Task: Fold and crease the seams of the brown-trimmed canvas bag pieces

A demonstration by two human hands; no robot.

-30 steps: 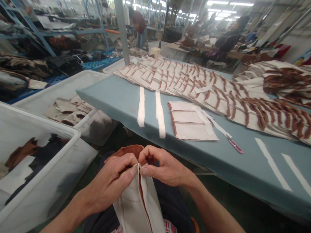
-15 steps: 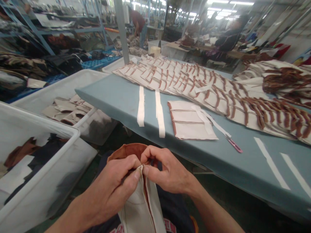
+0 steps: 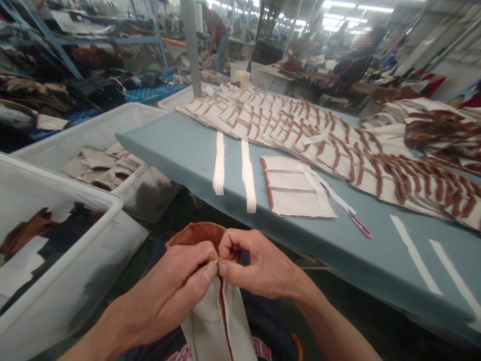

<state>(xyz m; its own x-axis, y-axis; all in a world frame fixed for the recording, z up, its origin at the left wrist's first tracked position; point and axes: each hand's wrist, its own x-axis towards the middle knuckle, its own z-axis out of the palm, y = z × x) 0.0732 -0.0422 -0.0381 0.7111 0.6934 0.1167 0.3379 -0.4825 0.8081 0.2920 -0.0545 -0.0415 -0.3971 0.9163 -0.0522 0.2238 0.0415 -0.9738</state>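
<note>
A cream fabric piece (image 3: 205, 326) with a brown inner side hangs over my lap, a long seam running down its middle. My left hand (image 3: 180, 281) pinches the top of that seam between thumb and forefinger. Close against it, my right hand (image 3: 259, 265) pinches the same edge from the other side. The fingertips almost meet, and the fabric bunched between them is mostly hidden. Behind the hands rises a curved brown part (image 3: 195, 234) of the piece.
On the blue-grey table (image 3: 180, 155) lie a cream panel (image 3: 291, 193), a pink-handled tool (image 3: 361, 225), white tape strips (image 3: 248, 175) and overlapping rows of cream pieces (image 3: 300, 120). White bins (image 3: 108, 255) with fabric scraps stand at the left. Two people (image 3: 216, 32) are farther back.
Both hands keep their pinch on the seam; the left thumb has shifted slightly leftward, and the seam top looks slightly more spread between the fingertips. The view has moved a little.
</note>
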